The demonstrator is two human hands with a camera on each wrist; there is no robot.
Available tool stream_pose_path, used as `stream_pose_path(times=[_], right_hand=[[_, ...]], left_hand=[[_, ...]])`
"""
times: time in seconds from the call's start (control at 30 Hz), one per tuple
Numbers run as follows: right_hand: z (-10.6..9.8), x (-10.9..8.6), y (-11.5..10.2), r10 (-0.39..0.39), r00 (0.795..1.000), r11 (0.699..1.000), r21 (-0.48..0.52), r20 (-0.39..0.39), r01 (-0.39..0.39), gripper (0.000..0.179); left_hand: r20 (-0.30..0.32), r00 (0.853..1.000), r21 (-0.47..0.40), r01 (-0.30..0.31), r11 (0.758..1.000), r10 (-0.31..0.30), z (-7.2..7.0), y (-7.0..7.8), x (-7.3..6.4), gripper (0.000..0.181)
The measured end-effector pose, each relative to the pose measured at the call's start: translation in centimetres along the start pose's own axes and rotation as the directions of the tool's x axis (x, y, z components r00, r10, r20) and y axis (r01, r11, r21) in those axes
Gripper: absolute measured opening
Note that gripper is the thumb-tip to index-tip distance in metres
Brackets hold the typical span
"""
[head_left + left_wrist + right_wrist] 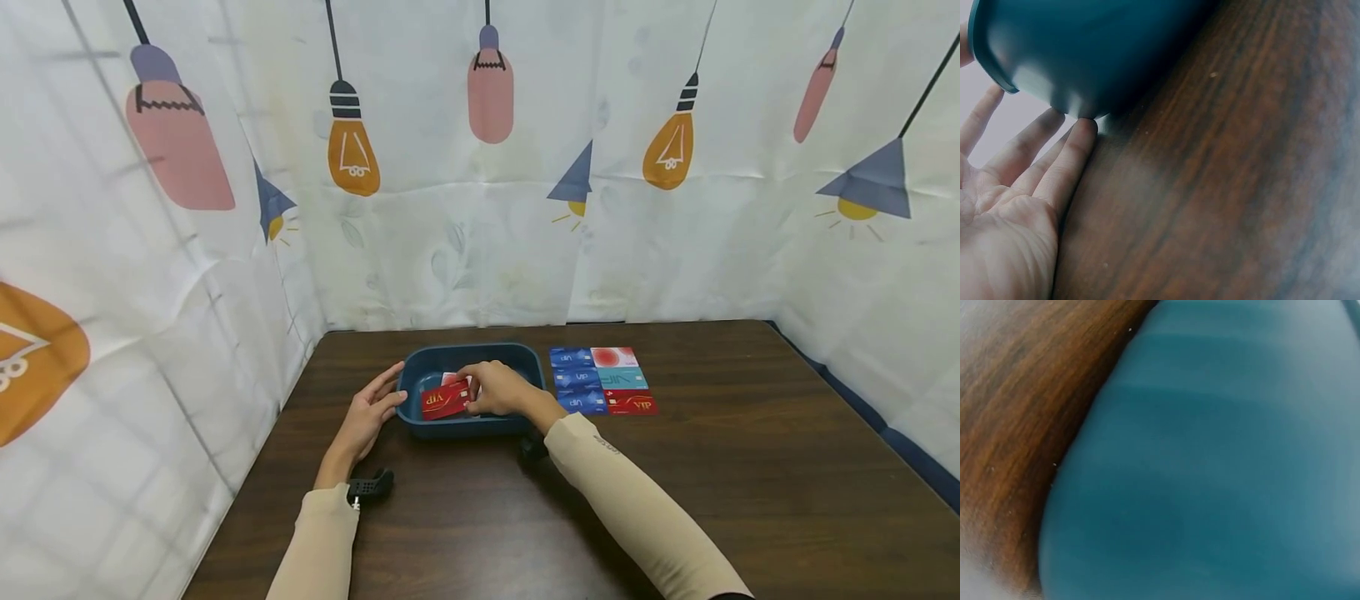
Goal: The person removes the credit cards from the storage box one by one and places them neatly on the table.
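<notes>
A dark teal plastic bin stands on the table. Inside it, a red card marked VIP lies tilted, with a white-and-red card partly showing behind it. My right hand reaches over the bin's right part and pinches the red card at its right end between thumb and fingers. At the bin's left end, my left hand has its thumb at the rim and its fingers stretched along the outer wall. In the left wrist view, the straight fingertips touch the bin's side. The right wrist view shows only the bin's outer wall and wood.
Right of the bin, several cards lie in two columns: blue cards on the left, then a white card with a red circle, a teal card and a red card. Patterned curtains hang behind the brown table.
</notes>
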State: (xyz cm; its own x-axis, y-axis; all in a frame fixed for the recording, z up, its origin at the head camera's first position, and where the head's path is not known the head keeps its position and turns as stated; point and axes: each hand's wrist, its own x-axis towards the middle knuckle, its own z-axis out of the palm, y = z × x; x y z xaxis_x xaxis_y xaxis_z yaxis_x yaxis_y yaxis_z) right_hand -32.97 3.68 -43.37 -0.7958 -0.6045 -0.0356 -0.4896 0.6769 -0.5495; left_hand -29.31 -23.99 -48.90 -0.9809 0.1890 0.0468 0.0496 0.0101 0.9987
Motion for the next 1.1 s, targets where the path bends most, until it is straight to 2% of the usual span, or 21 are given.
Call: stream_pose_path(times=[0.47,0.77,1.1], right_hand=[[-0.6,-0.4,0.0,-0.025,1.000,0.999,0.028,0.007,0.024,0.056],[-1.3,-0.9,-0.1,-0.053,0.999,0.995,0.085,0.011,0.052,0.056],[-2.0,-1.6,0.1,-0.066,0.998,0.996,0.068,-0.006,0.066,0.059]], left_hand=[[0.001,1.000,-0.010,-0.009,1.000,0.009,0.0,0.0,0.0,0.059],[0.007,1.000,-0.007,-0.012,1.000,0.012,-0.1,0.0,0.0,0.059],[0.008,1.000,-0.012,-0.022,1.000,0.022,-0.1,-0.1,0.1,0.059]])
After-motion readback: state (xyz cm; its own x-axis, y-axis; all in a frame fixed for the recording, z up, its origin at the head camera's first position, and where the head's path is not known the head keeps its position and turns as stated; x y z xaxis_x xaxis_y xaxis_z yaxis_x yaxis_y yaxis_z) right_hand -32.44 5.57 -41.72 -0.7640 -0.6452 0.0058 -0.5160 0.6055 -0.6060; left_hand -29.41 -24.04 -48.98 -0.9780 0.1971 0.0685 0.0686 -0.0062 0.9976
